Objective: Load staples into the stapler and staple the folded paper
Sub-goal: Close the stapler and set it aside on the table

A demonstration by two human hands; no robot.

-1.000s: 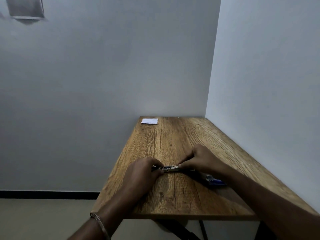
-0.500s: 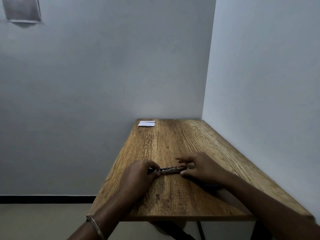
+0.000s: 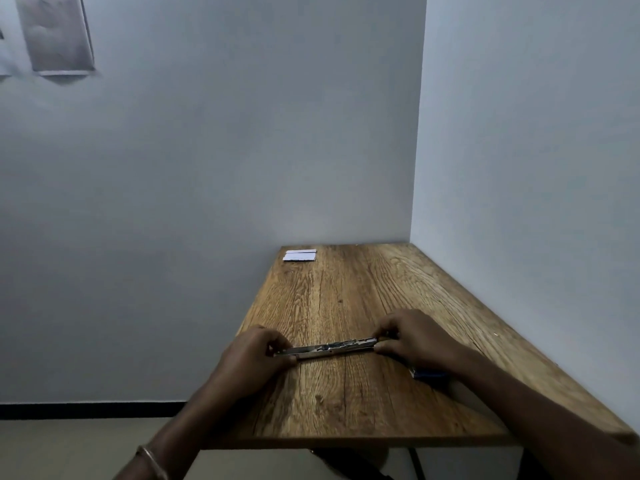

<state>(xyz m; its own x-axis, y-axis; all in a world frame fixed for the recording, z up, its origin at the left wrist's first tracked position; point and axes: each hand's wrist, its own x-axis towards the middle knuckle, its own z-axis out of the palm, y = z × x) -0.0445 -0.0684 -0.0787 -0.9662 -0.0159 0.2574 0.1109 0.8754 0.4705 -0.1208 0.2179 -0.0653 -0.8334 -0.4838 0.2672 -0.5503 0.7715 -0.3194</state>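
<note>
A wooden table (image 3: pixel 346 292) with pronounced grain stands in the corner of a bare, pale grey room, its far edge against one wall and its right edge against the other. A person's two forearms reach in from the bottom of the frame over the near half of the tabletop. Between the hands lies the stapler (image 3: pixel 329 348), a long metal channel stretched flat on the wood and running left to right, its right end a little farther from the camera. The left hand (image 3: pixel 247 360) closes its fingertips on the left end of the metal strip, thumb below and fingers curled over the top. The right hand (image 3: pixel 414 341) pinches the right end in the same way, knuckles raised. A blue part (image 3: pixel 427 374) shows on the table just under the right wrist; how it joins the metal strip cannot be told. The folded paper (image 3: pixel 300 255), small and white, lies flat at the far left corner of the table, well apart from both hands. A thin metal bangle (image 3: pixel 152 460) circles the left wrist. High on the back wall at upper left hangs a grey rectangular panel (image 3: pixel 55 32). A dark skirting strip (image 3: pixel 86 410) runs along the foot of the wall.
</note>
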